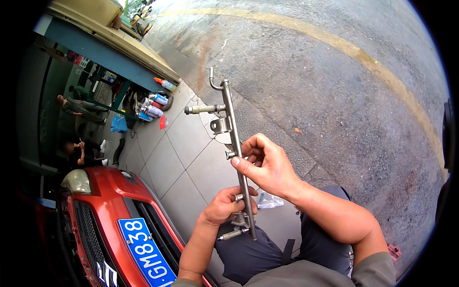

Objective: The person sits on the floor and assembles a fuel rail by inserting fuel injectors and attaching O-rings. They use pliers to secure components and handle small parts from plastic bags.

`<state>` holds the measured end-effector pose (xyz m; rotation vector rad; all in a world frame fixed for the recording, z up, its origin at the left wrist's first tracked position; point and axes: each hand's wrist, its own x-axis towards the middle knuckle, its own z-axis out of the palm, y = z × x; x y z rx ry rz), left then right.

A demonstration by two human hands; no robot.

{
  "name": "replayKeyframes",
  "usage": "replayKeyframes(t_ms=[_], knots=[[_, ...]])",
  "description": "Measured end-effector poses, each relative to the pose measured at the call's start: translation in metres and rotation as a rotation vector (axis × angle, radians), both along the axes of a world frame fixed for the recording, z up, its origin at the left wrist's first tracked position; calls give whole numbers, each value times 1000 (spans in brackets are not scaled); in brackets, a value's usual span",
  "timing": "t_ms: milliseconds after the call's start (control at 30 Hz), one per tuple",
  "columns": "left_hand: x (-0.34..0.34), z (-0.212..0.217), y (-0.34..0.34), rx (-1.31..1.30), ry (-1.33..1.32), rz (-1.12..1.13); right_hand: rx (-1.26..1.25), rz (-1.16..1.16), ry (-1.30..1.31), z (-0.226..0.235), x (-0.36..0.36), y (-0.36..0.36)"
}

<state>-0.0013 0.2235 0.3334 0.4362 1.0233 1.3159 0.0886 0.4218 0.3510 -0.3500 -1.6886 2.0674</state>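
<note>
Rail mid-frame: left hand closed round it low, seemingly steadying; right hand half-curled against it, pinch unclear.

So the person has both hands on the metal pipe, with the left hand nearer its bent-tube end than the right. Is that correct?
Not quite: the head view shows the right hand nearer the bent tube; the left hand is farther down. Both are indeed on the metal pipe.
</note>
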Motion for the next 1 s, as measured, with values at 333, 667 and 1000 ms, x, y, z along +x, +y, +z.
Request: replayKeyframes(t_ms=[333,667,1000], knots=[[1,1,-1,-14,15,6,-71,13,0,-3,-2,-2],[0,-1,-1,-9,29,6,-76,6,2,-6,-3,-3],[3,2,2,-59,111,11,-59,9,2,-7,-4,-4]])
